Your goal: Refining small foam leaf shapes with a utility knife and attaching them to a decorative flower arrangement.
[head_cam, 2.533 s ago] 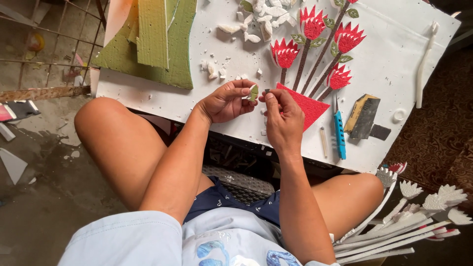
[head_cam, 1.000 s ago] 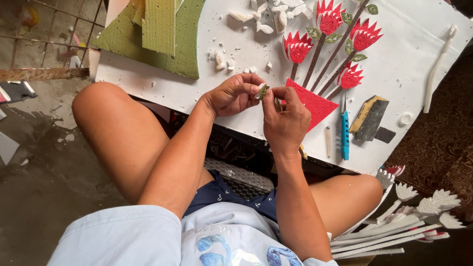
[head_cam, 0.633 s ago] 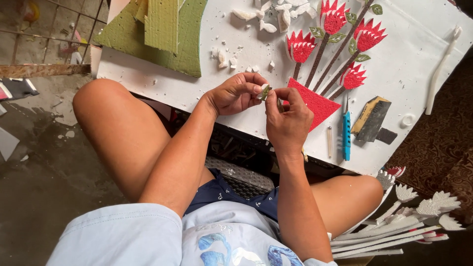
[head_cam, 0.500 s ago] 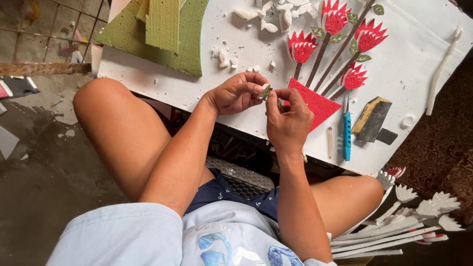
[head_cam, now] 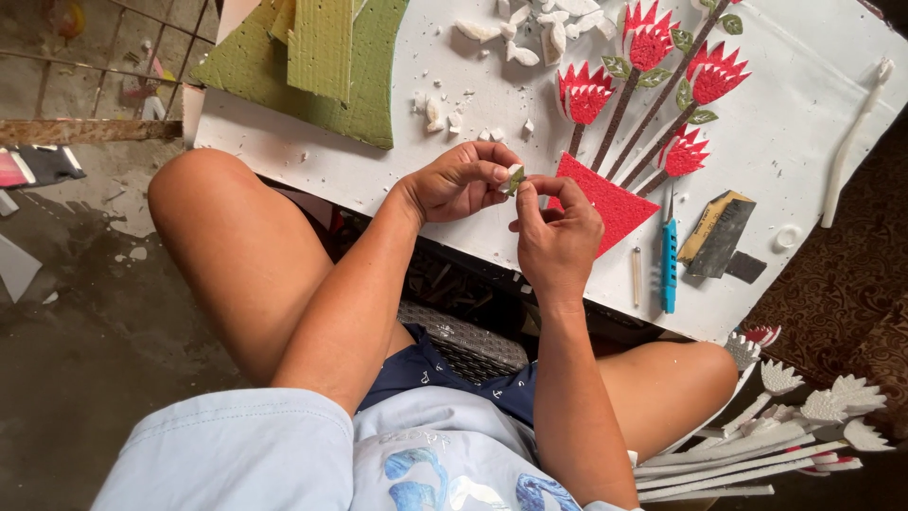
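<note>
My left hand pinches a small green and white foam leaf piece between thumb and fingers. My right hand meets it from the right, fingertips closed on the same piece. Both hands hover over the near edge of a white foam board. On the board lies a foam picture of several red flowers on brown stems, rising from a red triangle just right of my right hand.
Green foam sheets lie at the board's left end, white foam scraps at the top. A blue craft knife, a thin stick, dark sanding pads and a white strip lie at right. Loose white foam flowers lie by my right knee.
Both hands stay together on the small leaf piece, with only slight finger shifts. The camera view has drifted a little.
</note>
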